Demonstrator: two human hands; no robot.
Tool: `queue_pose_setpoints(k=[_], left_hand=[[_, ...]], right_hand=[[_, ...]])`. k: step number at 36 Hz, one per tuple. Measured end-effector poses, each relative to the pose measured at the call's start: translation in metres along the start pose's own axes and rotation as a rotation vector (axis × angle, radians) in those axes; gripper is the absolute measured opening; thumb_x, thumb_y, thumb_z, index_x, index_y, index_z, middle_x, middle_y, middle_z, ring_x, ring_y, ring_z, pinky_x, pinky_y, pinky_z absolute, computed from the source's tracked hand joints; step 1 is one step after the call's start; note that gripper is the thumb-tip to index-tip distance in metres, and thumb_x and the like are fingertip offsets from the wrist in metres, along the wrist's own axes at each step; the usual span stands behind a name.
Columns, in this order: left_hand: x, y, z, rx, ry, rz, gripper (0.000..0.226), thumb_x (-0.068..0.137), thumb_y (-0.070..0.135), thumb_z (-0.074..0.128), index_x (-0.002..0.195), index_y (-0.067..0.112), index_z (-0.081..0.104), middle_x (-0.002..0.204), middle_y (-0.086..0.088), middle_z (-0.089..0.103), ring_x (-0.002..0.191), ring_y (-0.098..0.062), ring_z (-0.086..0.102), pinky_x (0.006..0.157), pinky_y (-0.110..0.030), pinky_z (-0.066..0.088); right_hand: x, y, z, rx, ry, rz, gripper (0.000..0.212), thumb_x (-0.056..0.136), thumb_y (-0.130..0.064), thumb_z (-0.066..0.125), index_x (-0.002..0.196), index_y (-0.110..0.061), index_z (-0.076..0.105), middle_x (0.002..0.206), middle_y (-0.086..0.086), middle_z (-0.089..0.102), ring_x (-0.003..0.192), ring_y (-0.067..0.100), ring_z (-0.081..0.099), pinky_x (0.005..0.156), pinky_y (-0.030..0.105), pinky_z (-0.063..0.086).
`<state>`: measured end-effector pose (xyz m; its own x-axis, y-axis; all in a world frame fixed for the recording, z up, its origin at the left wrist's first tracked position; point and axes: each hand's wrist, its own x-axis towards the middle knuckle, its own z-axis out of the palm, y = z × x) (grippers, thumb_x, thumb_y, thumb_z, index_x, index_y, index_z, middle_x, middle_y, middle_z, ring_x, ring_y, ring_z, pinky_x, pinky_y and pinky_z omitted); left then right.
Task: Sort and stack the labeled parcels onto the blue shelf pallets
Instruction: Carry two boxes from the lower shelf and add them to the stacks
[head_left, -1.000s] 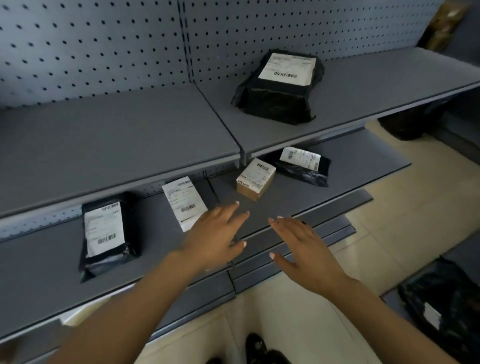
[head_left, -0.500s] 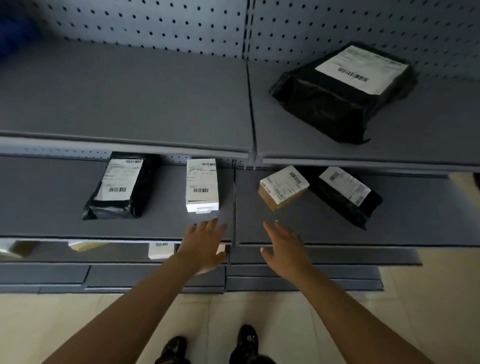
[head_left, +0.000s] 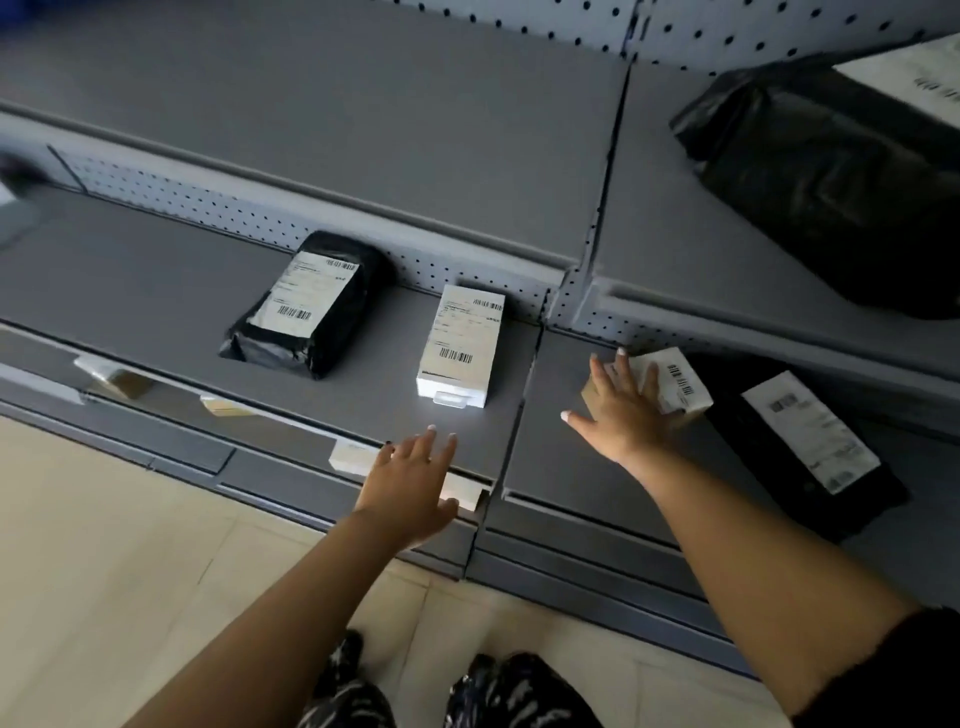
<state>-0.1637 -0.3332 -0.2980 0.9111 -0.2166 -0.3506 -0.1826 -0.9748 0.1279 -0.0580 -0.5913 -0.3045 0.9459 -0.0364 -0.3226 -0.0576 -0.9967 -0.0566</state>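
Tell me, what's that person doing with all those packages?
A person is sorting things on grey shelves. Their right hand rests on a small brown box, fingers spread. The left hand hovers open near a white box, with a black bag beside it.

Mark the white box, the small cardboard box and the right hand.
white box (head_left: 460, 343): head view, top label.
small cardboard box (head_left: 681, 385): head view, barcode label.
right hand (head_left: 626, 415): head view, back of hand.
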Motion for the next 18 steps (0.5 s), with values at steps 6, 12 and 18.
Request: queue_pose_setpoints(k=[6, 12, 18], left_hand=[[0.013, -0.006, 0.000, -0.046, -0.018, -0.018, 0.082, 0.092, 0.040, 0.056, 0.152, 0.020, 0.005, 0.160, -0.009, 0.010, 0.145, -0.027, 0.016, 0.119, -0.043, 0.017], [0.038, -0.009, -0.007, -0.080, 0.000, -0.045, 0.083, 0.090, 0.041, 0.058, 0.152, 0.021, 0.006, 0.159, -0.010, 0.009, 0.145, -0.031, 0.014, 0.118, -0.046, 0.018], [0.068, -0.016, -0.019, -0.022, 0.064, -0.031, 0.086, 0.090, 0.045, 0.056, 0.153, 0.022, 0.002, 0.160, -0.009, 0.003, 0.147, -0.030, 0.003, 0.118, -0.050, 0.014]], right_hand=[[-0.010, 0.012, 0.010, -0.045, 0.058, -0.109, 0.065, 0.089, -0.061, 0.042, 0.145, -0.035, 0.023, 0.156, -0.005, 0.011, 0.142, 0.033, 0.001, 0.098, 0.068, 0.031], [-0.057, 0.006, 0.037, 0.017, 0.167, -0.235, 0.046, 0.086, -0.051, 0.058, 0.126, -0.031, 0.050, 0.157, 0.003, 0.015, 0.145, 0.029, 0.005, 0.098, 0.062, 0.033], [-0.068, -0.002, 0.054, 0.162, 0.300, -0.203, 0.048, 0.083, -0.036, 0.068, 0.128, -0.029, 0.053, 0.154, 0.009, 0.027, 0.142, 0.036, 0.019, 0.094, 0.067, 0.035]])
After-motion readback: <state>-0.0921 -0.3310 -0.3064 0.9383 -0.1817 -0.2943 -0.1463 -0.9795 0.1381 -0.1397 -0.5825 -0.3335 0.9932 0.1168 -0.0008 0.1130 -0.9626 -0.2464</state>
